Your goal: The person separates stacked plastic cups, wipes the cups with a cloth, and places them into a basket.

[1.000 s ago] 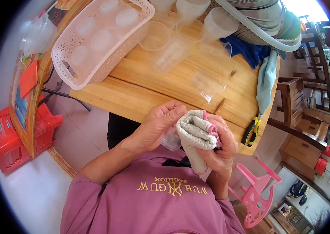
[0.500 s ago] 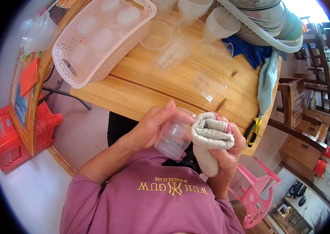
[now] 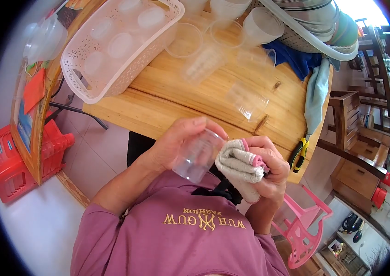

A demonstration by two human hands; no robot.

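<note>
In the head view my left hand is closed around a clear plastic cup, tilted in front of my chest. My right hand grips a folded off-white towel with a pink edge. The towel is beside the cup's rim; whether they touch I cannot tell. Beyond my hands, another clear cup lies on its side on the wooden table. More clear cups lie further back.
A pale pink basket with several cups stands at the back left. Stacked translucent containers and a basket of metal bowls are at the back right. Blue cloth, a light-blue cloth and yellow-black pliers lie along the right edge.
The towel has moved slightly left toward the cup and turned a little in my right hand. The cup has tilted and shifted slightly left.
</note>
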